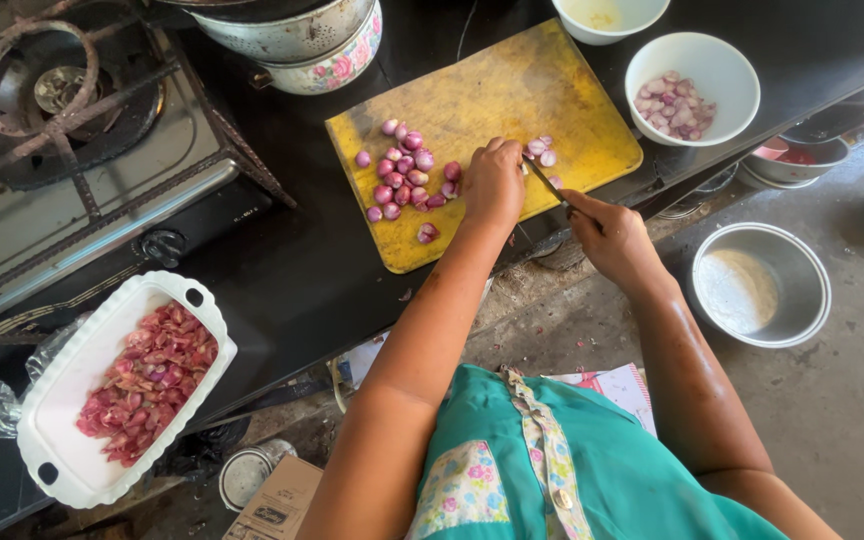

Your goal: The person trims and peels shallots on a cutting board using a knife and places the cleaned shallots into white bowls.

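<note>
Head view looks straight down on a black countertop [302,270] that carries nearly everything in sight. At its left end sits a steel gas stove [72,170] with a rusty round burner ring. Towards the middle lies a worn yellow rectangular cutting board [472,95], turned at a slant, and behind its left corner stands a metal pot with a flowered enamel rim [297,45]. At the counter's near left edge rests a white oblong plastic tray [62,400] filled with reddish-purple shallot skins and trimmings [147,375]. On the concrete floor to the right stands an empty round steel bowl [762,285]. Beyond the board's right end sits a round white bowl [692,80] holding cut pale-purple shallot pieces [674,105].

On the board, a cluster of peeled whole purple shallots [407,175] lies just left of the left hand [494,183], with one halved shallot [427,233] nearer the front edge. That hand is curled palm-down, fingertips pressed to the board at a few shallot pieces [542,150] beside the blade. The right hand [610,232] is closed around the handle of a small dark-bladed knife [544,180], whose blade slants up and left to meet the left hand's fingers.
</note>
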